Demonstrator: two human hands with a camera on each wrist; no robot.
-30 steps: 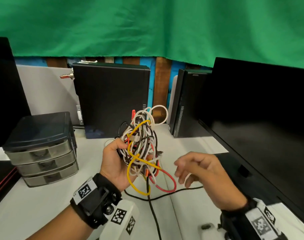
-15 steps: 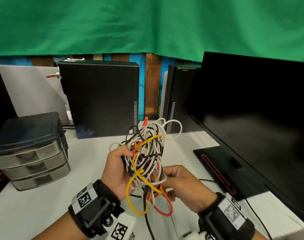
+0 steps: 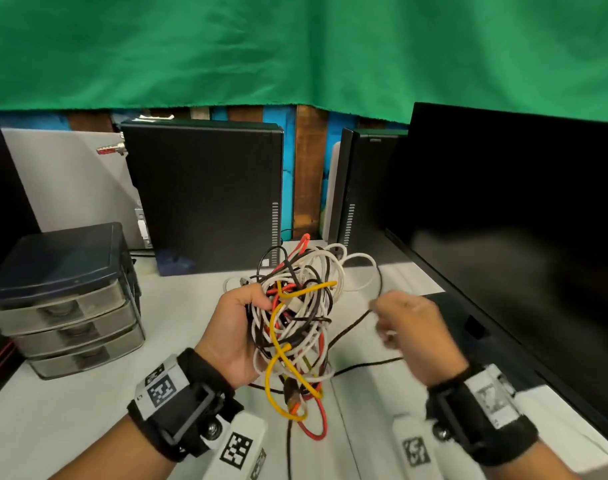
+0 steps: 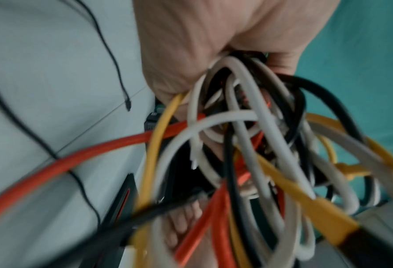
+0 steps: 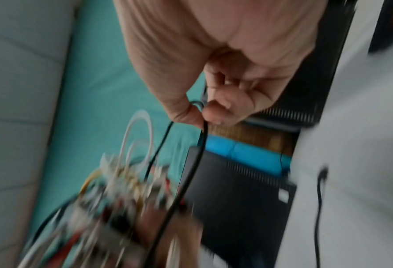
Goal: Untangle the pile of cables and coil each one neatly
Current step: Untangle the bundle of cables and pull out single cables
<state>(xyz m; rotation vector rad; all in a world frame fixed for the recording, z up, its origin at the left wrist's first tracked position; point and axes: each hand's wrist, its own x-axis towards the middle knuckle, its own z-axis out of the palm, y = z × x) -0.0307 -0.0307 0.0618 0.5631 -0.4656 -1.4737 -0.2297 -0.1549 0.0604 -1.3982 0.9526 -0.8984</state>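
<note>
The tangle of cables (image 3: 295,327) is held up above the white table (image 3: 70,410), in front of the person's chest: white, black, red and yellow strands knotted together, with a red loop (image 3: 313,427) and a yellow loop (image 3: 278,396) hanging from its lower end toward the tabletop. The left hand (image 3: 233,330) grips the bundle from its left side, fingers curled round a fistful of strands (the left wrist view shows white and black ones bunched in the fist (image 4: 213,45)). To the right of the bundle, a thin black cable (image 3: 351,327) runs from the knot out to the right hand (image 3: 409,327), which pinches it between thumb and forefinger with the other fingers curled in; the right wrist view, though blurred, shows the strand leaving that pinch (image 5: 204,116) and dropping back toward the bundle. More thin black cable lies across the table under the hands. Around this stand a small drawer unit (image 3: 67,299) at the left, two black computer cases (image 3: 205,195) behind, and a dark monitor (image 3: 503,220) at the right, with a green cloth (image 3: 295,46) hanging above.
</note>
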